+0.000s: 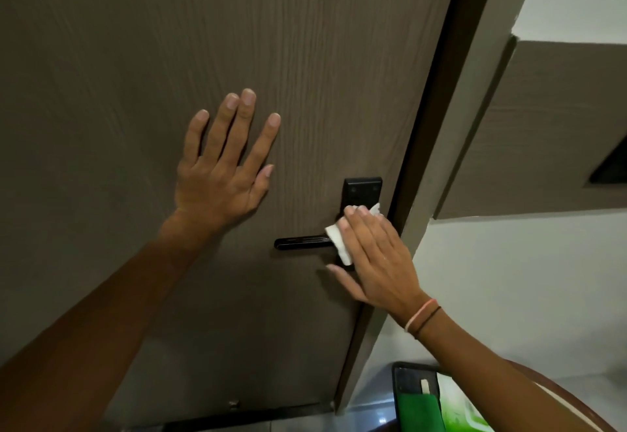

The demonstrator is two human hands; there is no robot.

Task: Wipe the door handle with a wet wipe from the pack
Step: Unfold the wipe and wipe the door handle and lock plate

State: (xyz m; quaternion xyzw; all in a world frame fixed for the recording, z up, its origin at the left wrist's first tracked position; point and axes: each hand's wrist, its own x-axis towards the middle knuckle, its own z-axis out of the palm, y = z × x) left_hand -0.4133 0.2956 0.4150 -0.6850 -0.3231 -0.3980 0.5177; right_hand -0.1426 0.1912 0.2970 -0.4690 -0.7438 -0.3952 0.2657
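A black lever door handle (300, 242) juts left from its black back plate (362, 191) on the grey-brown wooden door (135, 58). My right hand (376, 255) presses a white wet wipe (339, 240) against the handle's root where it meets the plate; the fingers cover that joint. My left hand (224, 167) lies flat on the door, fingers spread, up and left of the handle, holding nothing. The green and white wipe pack (458, 404) lies at the bottom right, partly behind my right forearm.
The dark door frame (437, 92) runs just right of the handle, with a white wall beyond. A dark object with a green part (414, 397) lies beside the pack on a round brown-rimmed surface (576, 394). A grey-brown cabinet (543, 126) hangs at the upper right.
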